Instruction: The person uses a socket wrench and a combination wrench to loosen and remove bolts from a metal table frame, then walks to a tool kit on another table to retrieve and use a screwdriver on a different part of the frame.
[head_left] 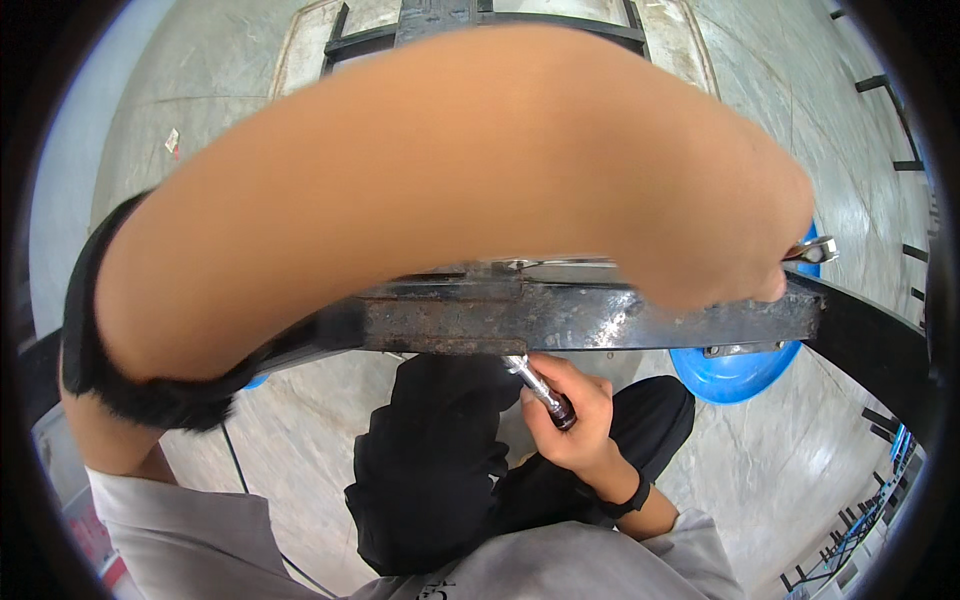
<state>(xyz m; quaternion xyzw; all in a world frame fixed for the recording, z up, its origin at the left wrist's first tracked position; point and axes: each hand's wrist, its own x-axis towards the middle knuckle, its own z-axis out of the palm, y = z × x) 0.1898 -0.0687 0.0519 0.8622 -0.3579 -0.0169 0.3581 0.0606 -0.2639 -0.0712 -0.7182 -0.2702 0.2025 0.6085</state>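
Observation:
My left forearm reaches across the view from the left, with a black band at the elbow. My left hand (735,245) is over the right part of a black steel beam (580,318), with its fingers mostly hidden behind the back of the hand. A metal wrench (820,250) sticks out of its far right side. Below the beam, my right hand (580,415) is closed round a chrome socket tool (538,385) with a dark end. The tool slants, its upper end meeting the beam's near lower edge. Whatever it sits on there is hidden.
A blue basin (735,375) stands on the floor under the beam's right part. The frame's black bar (870,330) curves off to the right. Further black framework (440,20) lies at the far side. Black metal pieces (850,535) stand at the lower right.

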